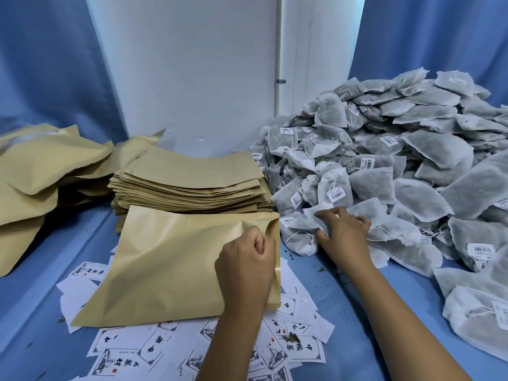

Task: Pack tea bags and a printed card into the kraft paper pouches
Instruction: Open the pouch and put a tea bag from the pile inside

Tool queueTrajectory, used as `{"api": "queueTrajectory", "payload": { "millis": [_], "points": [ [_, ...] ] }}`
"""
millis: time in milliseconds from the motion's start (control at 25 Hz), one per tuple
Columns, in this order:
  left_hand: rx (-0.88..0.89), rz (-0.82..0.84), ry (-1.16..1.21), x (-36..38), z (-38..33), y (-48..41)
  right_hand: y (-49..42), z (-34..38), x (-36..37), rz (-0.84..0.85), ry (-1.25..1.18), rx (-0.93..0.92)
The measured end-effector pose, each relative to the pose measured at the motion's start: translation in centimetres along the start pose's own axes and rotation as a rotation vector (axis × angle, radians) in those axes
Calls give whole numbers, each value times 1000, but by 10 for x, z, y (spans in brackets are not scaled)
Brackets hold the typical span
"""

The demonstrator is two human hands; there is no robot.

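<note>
L hand pinches pouch, R hand grips tea bag

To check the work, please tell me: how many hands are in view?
2. The left hand pinches the open pouch at its mouth; the right hand grips tea bags in the pile.

A white wall with a thin pipe, flanked by blue curtains.

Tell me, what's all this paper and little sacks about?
A person is packing tea. The left hand pinches the open mouth of a kraft pouch lying over scattered printed cards, while the right hand grabs tea bags from the big pile. A stack of flat empty pouches waits behind.
</note>
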State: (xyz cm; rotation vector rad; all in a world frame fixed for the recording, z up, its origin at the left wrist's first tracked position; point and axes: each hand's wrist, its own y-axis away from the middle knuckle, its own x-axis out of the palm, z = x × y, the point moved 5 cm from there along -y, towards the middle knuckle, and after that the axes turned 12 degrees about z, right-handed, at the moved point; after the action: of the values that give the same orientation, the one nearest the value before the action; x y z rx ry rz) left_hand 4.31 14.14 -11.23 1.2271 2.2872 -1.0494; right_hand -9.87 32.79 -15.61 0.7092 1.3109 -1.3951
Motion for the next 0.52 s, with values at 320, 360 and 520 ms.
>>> {"api": "queueTrajectory", "payload": {
  "millis": [320,360,520],
  "points": [
    [15,-27,-115,-2,-3,1,6,7,-14,-129,-179,2],
    [13,-27,-112,-2,-3,1,8,5,-23,-154,-460,-17],
    [45,-76,-87,-5,-4,-1,26,23,-49,280,-1408,-169]
  ]
}}
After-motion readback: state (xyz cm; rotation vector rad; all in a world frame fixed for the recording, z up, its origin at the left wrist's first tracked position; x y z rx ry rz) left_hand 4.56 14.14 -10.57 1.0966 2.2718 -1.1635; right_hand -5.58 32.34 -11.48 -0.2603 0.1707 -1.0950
